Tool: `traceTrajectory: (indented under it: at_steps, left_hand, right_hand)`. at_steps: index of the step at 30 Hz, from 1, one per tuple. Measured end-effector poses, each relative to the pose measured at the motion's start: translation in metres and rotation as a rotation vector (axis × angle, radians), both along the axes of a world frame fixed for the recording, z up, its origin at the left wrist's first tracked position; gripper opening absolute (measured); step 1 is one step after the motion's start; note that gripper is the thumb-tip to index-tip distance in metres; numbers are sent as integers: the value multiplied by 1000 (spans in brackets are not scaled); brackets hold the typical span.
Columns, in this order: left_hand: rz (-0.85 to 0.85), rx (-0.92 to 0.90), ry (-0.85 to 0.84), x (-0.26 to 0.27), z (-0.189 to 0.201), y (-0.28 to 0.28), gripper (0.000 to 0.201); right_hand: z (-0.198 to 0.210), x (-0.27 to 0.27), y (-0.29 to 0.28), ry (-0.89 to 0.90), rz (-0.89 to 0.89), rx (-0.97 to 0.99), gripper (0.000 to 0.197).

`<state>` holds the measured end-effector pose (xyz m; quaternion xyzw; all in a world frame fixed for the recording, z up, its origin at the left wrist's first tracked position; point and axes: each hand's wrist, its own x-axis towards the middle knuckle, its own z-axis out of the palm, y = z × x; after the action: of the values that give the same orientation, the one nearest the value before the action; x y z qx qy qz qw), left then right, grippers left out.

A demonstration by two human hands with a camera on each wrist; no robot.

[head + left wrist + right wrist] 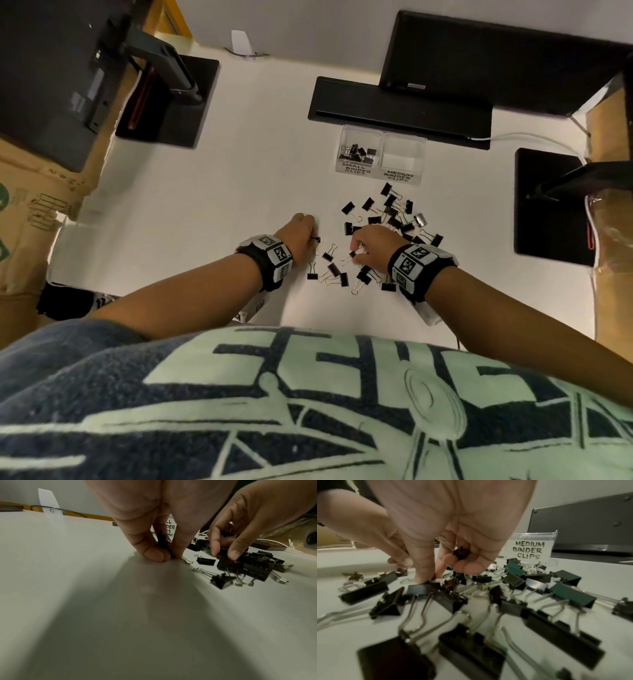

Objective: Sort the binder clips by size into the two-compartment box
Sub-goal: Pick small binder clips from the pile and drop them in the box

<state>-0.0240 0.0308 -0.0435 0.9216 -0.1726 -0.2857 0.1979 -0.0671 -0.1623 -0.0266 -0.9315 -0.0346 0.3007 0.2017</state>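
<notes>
While both hands gather small clips (352, 255), we risk drops.
Left fingers (152, 553) pinch one on the surface (239, 192); right fingers (424, 573) pinch another, more palmed; overfilling spills them short of the box (381, 156).

The box (381, 156) carries labels "SMALL BINDER CLIPS" (356, 169) and "MEDIUM BINDER CLIPS" (528, 550).

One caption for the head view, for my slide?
Both hands pick small binder clips from the table pile; medium compartment empty.
</notes>
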Motion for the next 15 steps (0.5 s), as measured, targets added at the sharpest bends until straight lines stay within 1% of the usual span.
traceTrajectory:
  at_steps: [3,6,8,10,13,15]
  left_hand:
    - [-20,2,-23,1,2,-4,6]
    - [-35,-4,-28,2,3,-8,16]
    - [-40,-10,-36,3,3,-9,22]
    - [-52,-21,-46,5,1,-9,23]
    - [-54,-26,-64,8,-1,-11,19]
    - [-54,1,-63,10,-1,-13,18]
  right_hand:
    - [-1,-3,1,-42,6,10,19]
    - [-3,-4,4,-57,13,49,10]
    - [0,-2,6,-45,-28,80,13]
    - [7,7,5,-72,-179,140,13]
    - [28,35,-2,-157,-444,252,10]
    - [42,64,-11,-209,-542,296,10]
